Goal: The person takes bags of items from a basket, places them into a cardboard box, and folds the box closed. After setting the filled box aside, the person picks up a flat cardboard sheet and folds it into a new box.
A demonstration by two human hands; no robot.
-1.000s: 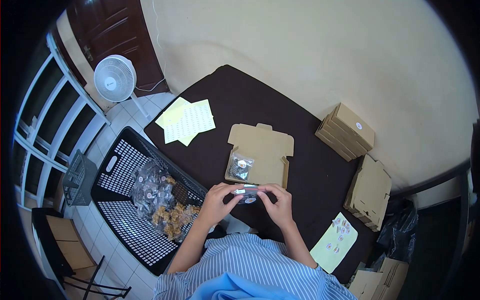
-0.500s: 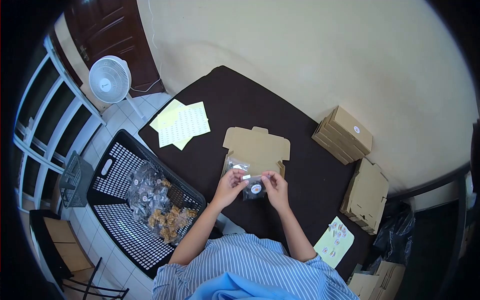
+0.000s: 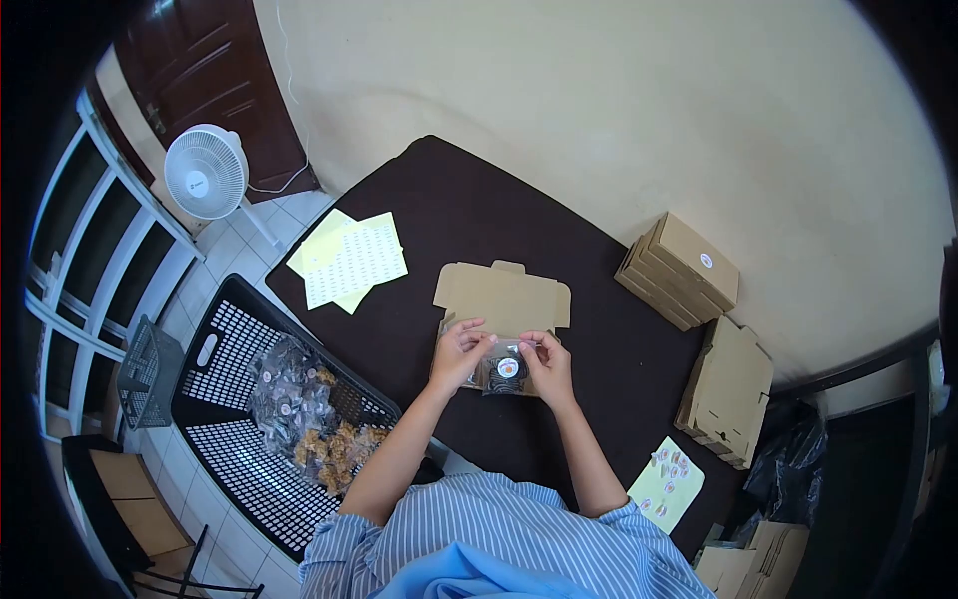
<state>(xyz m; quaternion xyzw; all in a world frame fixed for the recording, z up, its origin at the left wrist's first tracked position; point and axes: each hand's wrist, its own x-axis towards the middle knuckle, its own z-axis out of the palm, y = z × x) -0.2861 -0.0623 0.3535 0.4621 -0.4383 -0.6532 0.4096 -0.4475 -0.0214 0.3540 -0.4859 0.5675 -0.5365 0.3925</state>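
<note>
A small clear bag (image 3: 507,370) with dark contents and a round white-and-orange sticker hangs between my hands at its top edge. My left hand (image 3: 461,356) pinches the bag's upper left corner. The upper right corner is between the closed fingers of my right hand (image 3: 546,367). Under and behind the bag lies an open cardboard box (image 3: 504,299), its lid flaps spread away from me. Part of another clear bag shows inside the box beside my left hand, mostly hidden.
A black crate (image 3: 225,399) of bags stands at the left. Sticker sheets (image 3: 359,262) lie at the table's back left, another sheet (image 3: 682,504) at the right. Stacked boxes (image 3: 689,265) and flat cartons (image 3: 725,389) line the right edge. A fan (image 3: 207,172) stands beyond.
The bag has moved slightly over the box and its sticker now faces up more squarely. The small white piece at my left fingertips no longer shows. The whole view has shifted a little.
</note>
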